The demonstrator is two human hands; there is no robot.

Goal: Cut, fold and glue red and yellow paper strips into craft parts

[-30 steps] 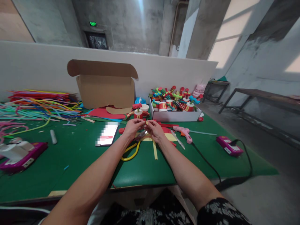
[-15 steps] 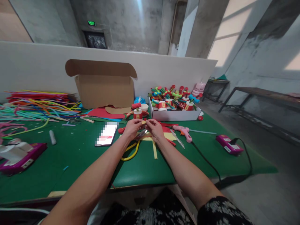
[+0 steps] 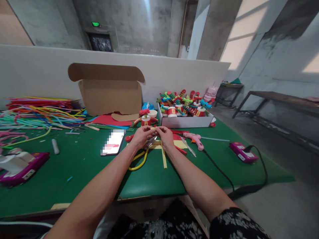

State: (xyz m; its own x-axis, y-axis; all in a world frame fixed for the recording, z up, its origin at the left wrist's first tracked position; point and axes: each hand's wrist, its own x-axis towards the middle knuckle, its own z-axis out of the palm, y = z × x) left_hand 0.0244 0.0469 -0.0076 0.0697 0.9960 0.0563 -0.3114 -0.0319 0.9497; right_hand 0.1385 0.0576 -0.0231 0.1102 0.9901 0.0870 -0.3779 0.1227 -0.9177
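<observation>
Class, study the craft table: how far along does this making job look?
Done: a white cardboard box is heaped with finished colourful figures. In hand: left hand and right hand pinch a small yellow paper strip. Left: unused coloured pipe cleaners and red paper sheets.

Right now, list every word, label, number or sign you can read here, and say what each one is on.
No text reads clearly enough to quote.
Green lit sign above the dark doorway: too small to read.
Labels on the magenta plastic cases: blurred.
Yellow marks on the red-banded paper drums in the white box: too small.
Phone screen lying flat on the green mat: pixelated, unreadable.
</observation>
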